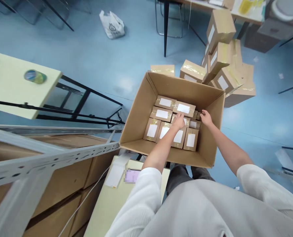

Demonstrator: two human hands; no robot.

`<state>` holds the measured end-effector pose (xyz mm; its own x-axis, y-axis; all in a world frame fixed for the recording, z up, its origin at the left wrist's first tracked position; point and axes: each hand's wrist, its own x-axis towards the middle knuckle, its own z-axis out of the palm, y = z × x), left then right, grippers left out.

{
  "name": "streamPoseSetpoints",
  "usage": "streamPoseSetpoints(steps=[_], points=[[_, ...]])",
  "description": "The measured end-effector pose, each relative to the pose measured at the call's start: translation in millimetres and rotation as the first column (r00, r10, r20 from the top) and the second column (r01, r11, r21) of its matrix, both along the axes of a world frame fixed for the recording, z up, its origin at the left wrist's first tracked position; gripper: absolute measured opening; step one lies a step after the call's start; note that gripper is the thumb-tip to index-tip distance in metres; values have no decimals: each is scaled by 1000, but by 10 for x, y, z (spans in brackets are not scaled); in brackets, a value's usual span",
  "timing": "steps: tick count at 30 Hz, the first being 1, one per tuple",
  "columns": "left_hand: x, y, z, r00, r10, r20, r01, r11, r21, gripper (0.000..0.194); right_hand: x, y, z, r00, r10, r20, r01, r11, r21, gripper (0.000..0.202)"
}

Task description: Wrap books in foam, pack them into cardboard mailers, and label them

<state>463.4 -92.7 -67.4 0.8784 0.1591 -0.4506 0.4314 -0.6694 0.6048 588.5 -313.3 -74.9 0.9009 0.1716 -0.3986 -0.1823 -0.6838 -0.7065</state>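
A large open carton (186,84) stands in front of me, packed with several small brown boxes with white labels. My left hand (179,120) rests on the labelled boxes near the middle, its fingers stretched over a small box (188,120); no box is lifted. At the right side of the carton, my right hand (206,117) hovers near the inner wall with fingers loosely bent and apart. Just left of it is another small box (184,108). Upright boxes, one of them a labelled box (190,140), fill the row nearest me.
Sealed cardboard boxes (221,61) are stacked on the floor beyond the carton. On the left are a metal shelf rack (69,154) and a pale table (17,89) with a can-like item (35,76). A phone (132,176) lies on a table below. A white plastic bag (112,25) sits on the floor.
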Motion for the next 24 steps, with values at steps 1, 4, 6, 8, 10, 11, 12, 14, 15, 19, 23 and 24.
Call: streamPoseSetpoints(steps=[1, 4, 6, 8, 10, 11, 12, 14, 15, 19, 23, 24], points=[[-66, -28, 124, 1000, -9, 16, 9, 1000, 11, 75, -49, -26, 118, 1000, -2, 5, 2, 1000, 17, 59], [-302, -149, 460, 999, -23, 27, 22, 999, 36, 74, -288, -68, 434, 999, 30, -16, -29, 999, 41, 56], [-492, -247, 646, 1000, -14, 16, 14, 999, 43, 74, -500, -81, 604, 996, 84, -19, -83, 995, 47, 53], [-700, -344, 804, 1000, 11, 24, -12, 999, 53, 73, -723, -99, 738, 989, 143, -24, -142, 988, 58, 49], [-914, -435, 943, 998, 43, 54, -46, 997, 58, 73, -933, -126, 840, 978, 204, -36, -201, 977, 67, 45], [-1018, -479, 1009, 996, 64, 69, -68, 996, 62, 73, -1028, -141, 881, 970, 238, -38, -235, 969, 71, 43], [-1118, -522, 1072, 993, 87, 79, -92, 993, 68, 73, -1114, -155, 917, 961, 273, -34, -270, 960, 74, 41], [-1305, -615, 1191, 985, 143, 94, -152, 984, 91, 73, -1256, -180, 978, 939, 344, -13, -342, 936, 82, 38], [-1392, -666, 1244, 980, 174, 100, -184, 977, 106, 72, -1312, -188, 1006, 925, 380, 5, -379, 921, 91, 37], [-1732, -898, 1428, 943, 299, 148, -320, 935, 153, 71, -1481, -178, 1111, 846, 526, 85, -533, 833, 152, 36], [-2149, -1105, 1606, 897, 396, 198, -428, 890, 158, 70, -1681, -55, 1241, 762, 627, 162, -648, 737, 191, 37], [-2276, -1146, 1651, 885, 418, 206, -451, 879, 155, 70, -1753, -7, 1283, 740, 649, 174, -672, 714, 195, 37]])
